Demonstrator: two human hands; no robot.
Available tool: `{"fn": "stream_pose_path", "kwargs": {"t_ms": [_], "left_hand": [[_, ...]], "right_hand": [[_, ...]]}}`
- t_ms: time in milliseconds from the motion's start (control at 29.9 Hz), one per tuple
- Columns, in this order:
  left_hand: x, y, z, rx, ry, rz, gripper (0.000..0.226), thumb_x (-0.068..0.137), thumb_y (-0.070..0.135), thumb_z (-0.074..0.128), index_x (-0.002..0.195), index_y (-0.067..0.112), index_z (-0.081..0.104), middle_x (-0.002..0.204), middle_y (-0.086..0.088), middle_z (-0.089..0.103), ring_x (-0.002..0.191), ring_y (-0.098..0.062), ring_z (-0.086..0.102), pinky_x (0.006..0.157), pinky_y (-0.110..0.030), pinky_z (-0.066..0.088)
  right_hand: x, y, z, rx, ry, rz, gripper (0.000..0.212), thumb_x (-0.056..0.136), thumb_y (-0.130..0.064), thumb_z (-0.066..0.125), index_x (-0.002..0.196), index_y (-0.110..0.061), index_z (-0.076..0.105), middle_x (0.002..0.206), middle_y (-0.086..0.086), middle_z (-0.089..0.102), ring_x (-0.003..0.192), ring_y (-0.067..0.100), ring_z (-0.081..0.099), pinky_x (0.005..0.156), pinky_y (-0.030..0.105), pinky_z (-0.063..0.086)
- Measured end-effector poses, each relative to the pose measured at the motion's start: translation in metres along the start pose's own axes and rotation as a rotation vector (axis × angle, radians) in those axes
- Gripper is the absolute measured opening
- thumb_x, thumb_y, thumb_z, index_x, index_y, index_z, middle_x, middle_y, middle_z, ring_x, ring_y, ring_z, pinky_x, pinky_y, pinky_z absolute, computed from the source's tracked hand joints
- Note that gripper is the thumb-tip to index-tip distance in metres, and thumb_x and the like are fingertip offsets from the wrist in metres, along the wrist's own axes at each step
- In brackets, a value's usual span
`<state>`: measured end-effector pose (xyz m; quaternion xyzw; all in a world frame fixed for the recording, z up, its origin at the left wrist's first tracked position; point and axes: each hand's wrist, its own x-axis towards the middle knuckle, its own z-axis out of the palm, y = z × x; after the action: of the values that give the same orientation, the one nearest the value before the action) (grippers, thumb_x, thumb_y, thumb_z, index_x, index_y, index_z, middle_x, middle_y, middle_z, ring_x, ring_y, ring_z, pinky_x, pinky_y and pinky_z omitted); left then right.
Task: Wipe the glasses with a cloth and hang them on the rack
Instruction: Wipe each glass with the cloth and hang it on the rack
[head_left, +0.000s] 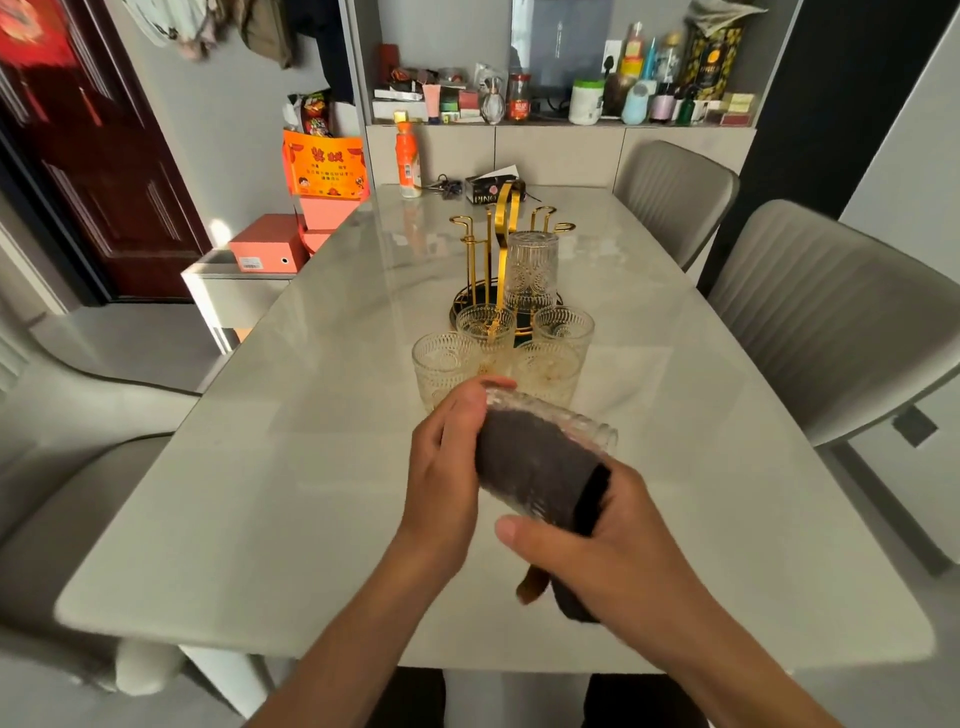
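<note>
My left hand (445, 467) grips the base of a patterned clear glass (563, 423) held sideways over the table. A dark grey cloth (535, 467) is stuffed inside the glass, and its tail hangs below my right hand (608, 551), which holds the cloth at the glass's mouth. Beyond stands the gold rack (493, 244) on a round dark base, with one glass (531, 270) hung upside down on it. Several more glasses stand upright in front of the rack, among them one at the left (444, 364) and one at the right (563, 327).
A pale marble table (291, 467) carries an orange bottle (409, 161), keys and a tissue box (488, 188) at its far end. Grey chairs (831, 322) stand to the right and left. A shelf with bottles and jars lines the back wall.
</note>
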<state>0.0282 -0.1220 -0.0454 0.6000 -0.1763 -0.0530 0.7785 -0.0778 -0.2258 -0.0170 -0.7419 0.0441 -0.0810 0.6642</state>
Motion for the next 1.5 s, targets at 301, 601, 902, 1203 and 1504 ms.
{"fn": "stream_pose_path", "kwargs": {"t_ms": [301,601,902,1203,1504], "left_hand": [[-0.001,-0.003,0.006,0.017,0.035,0.116,0.016,0.090,0.036,0.061,0.091,0.023,0.071,0.100,-0.001,0.072,0.096,-0.018,0.066,0.078,-0.029,0.054],[-0.012,0.001,0.001,-0.019,0.083,0.042,0.026,0.089,0.052,0.057,0.099,0.034,0.072,0.102,0.007,0.073,0.099,-0.016,0.069,0.075,-0.032,0.059],[-0.003,0.001,-0.003,-0.189,-0.008,-0.035,0.030,0.090,0.047,0.062,0.107,0.026,0.074,0.106,-0.003,0.073,0.100,-0.023,0.069,0.077,-0.032,0.058],[0.001,0.017,0.001,-0.142,0.004,-0.175,0.034,0.077,0.050,0.068,0.095,0.024,0.079,0.098,-0.004,0.075,0.093,-0.021,0.070,0.080,-0.036,0.055],[0.005,0.037,-0.007,0.017,-0.050,-0.376,0.032,0.069,0.045,0.073,0.088,0.020,0.080,0.086,-0.006,0.074,0.087,-0.024,0.068,0.073,-0.034,0.052]], "right_hand": [[0.003,-0.003,-0.001,0.241,0.012,0.108,0.032,0.079,-0.014,0.080,0.102,-0.037,0.075,0.091,0.003,0.078,0.044,0.019,0.063,0.041,0.024,0.051],[0.010,-0.010,-0.004,0.201,-0.020,0.072,0.028,0.079,-0.019,0.079,0.099,-0.038,0.076,0.089,-0.004,0.079,0.055,0.013,0.072,0.039,0.021,0.048],[0.009,-0.005,-0.003,-0.002,-0.002,0.007,0.040,0.080,-0.017,0.079,0.107,-0.045,0.072,0.085,-0.007,0.076,0.052,0.016,0.066,0.044,0.025,0.051],[0.007,0.001,0.002,-0.653,0.048,-0.321,0.057,0.088,-0.018,0.072,0.140,-0.037,0.058,0.115,-0.007,0.074,0.092,0.012,0.071,0.080,0.030,0.058],[0.006,-0.004,0.011,-0.687,0.018,-0.257,0.064,0.089,-0.015,0.069,0.145,-0.041,0.051,0.120,-0.008,0.070,0.101,0.012,0.067,0.085,0.023,0.055]]}}
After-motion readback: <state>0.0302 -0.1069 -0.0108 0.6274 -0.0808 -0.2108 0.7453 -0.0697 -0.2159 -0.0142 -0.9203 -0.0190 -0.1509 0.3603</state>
